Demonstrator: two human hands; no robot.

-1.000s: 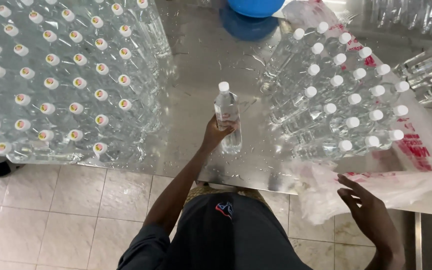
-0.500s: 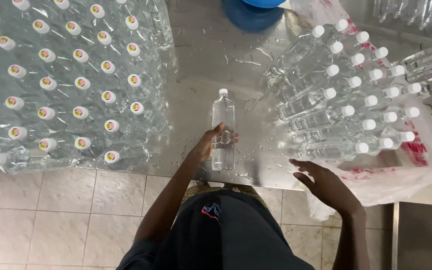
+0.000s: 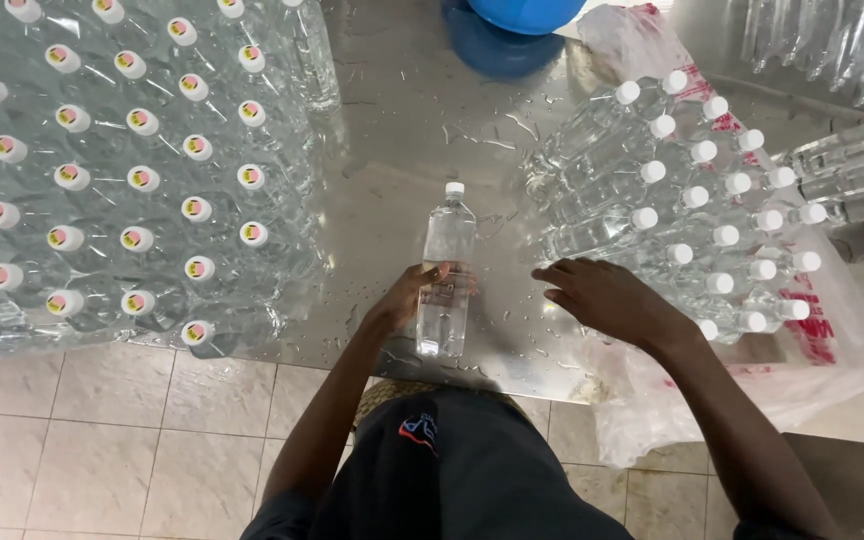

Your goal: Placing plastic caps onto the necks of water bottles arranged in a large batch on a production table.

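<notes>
My left hand (image 3: 407, 298) grips a clear water bottle (image 3: 446, 265) with a white cap, standing on the wet steel table (image 3: 402, 140) near its front edge. My right hand (image 3: 602, 295) hovers open just right of the bottle, fingers spread, beside a group of white-capped bottles (image 3: 692, 215) lying in a clear plastic bag with red print (image 3: 812, 330).
A large stack of shrink-wrapped bottle packs (image 3: 122, 170) fills the table's left side. A blue round container (image 3: 512, 25) stands at the back. More bottles lie at the far right (image 3: 852, 170). Tiled floor (image 3: 102, 440) shows below the table edge.
The bottle has come down from the air and stands on the table, still in my left hand. My right hand has risen from below the table edge to beside the bottle.
</notes>
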